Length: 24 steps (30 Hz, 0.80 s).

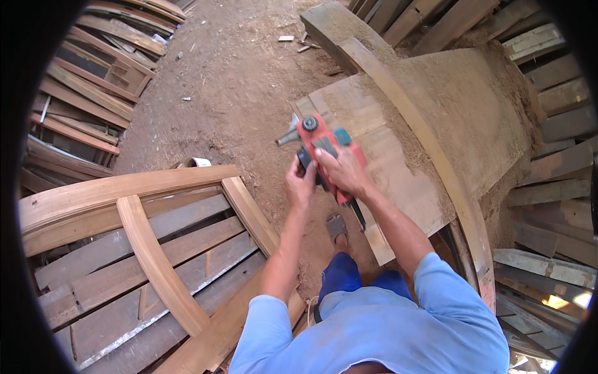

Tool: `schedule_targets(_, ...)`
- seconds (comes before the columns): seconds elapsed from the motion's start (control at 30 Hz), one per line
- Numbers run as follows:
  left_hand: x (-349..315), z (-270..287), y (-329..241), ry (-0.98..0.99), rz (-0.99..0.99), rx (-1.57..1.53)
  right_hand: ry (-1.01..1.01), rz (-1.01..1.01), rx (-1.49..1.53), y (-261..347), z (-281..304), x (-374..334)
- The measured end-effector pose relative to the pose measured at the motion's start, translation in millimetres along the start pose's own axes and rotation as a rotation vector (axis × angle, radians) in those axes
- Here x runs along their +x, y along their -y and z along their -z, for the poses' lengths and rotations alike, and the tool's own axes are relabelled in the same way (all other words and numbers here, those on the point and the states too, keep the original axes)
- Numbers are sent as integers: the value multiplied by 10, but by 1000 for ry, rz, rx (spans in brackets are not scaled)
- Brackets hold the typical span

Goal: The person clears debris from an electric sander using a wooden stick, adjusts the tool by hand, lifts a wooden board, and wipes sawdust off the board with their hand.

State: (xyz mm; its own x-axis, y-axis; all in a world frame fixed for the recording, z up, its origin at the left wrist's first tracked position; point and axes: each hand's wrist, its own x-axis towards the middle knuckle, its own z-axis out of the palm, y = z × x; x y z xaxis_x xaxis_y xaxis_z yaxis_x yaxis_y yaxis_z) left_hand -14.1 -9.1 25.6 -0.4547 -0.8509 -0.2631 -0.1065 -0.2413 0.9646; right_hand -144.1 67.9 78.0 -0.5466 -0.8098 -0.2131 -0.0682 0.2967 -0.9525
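A red electric hand planer (pixel 319 136) with a black round knob and a grey dust spout is held up in front of me, over the dirt floor and the near edge of a board. My right hand (pixel 342 170) is closed around its handle. Against the black part on the planer's left side, my left hand (pixel 300 183) is closed with its fingers partly hidden. A dark cord or strip hangs from the planer's rear end. To the right lies a wide wooden panel (pixel 380 156), scattered with sawdust.
A long wooden beam (pixel 408 118) crosses the panel on the right. At the left, a pale wooden frame (pixel 159 258) rests over darker planks. Stacked boards line the far left (pixel 93 93) and right (pixel 554 131). Wood scraps (pixel 286 38) lie on the dirt floor (pixel 240 81).
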Motion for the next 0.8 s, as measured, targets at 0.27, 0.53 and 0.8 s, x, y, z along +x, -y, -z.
schedule_targets(0.27, 729, 123, 65, -18, -86, 51, -66, 131, 15, 136, -136, 565)
schedule_targets(0.53, -566, -42, 169, 44, -16, 78, -18, 207, -147, -315, 125, -554)
schedule_targets(0.8, -2265, -184, 645, 35, 107, -75, 163, -358, 82, -375, 468, -2287)
